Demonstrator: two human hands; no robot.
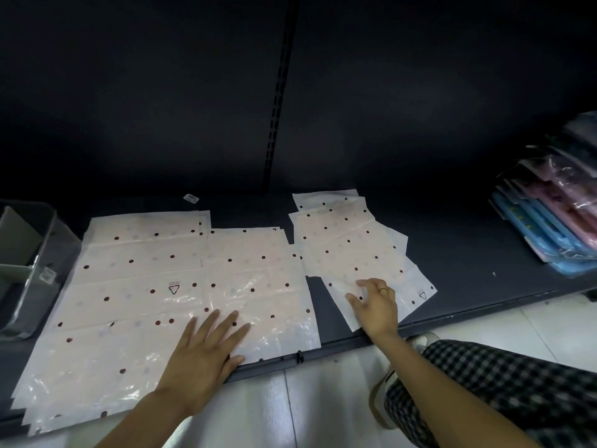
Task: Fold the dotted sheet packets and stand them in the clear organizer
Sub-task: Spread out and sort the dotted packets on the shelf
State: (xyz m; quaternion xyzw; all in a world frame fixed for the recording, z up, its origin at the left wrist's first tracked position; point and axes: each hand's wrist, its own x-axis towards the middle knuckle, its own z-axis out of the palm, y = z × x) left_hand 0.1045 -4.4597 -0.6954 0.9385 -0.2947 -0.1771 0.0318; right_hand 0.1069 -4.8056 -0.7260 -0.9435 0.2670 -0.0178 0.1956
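Note:
Several pale pink dotted sheet packets (155, 286) lie flat and overlapping on a dark shelf (468, 253). A smaller fanned pile of dotted packets (349, 240) lies to their right. My left hand (203, 357) rests flat with spread fingers on the front part of the large packets. My right hand (376, 302), with a ring on one finger, touches the near edge of the right pile with loosely bent fingers. The clear organizer (35, 270) stands at the shelf's left end with a grey divider inside.
A stack of pink and blue wrapped packs (555, 221) leans at the far right of the shelf. A dark back panel with a slotted upright (277, 101) rises behind. A small white label (191, 198) lies near the back. White floor tiles (323, 409) and a checked trouser leg (500, 389) are in front.

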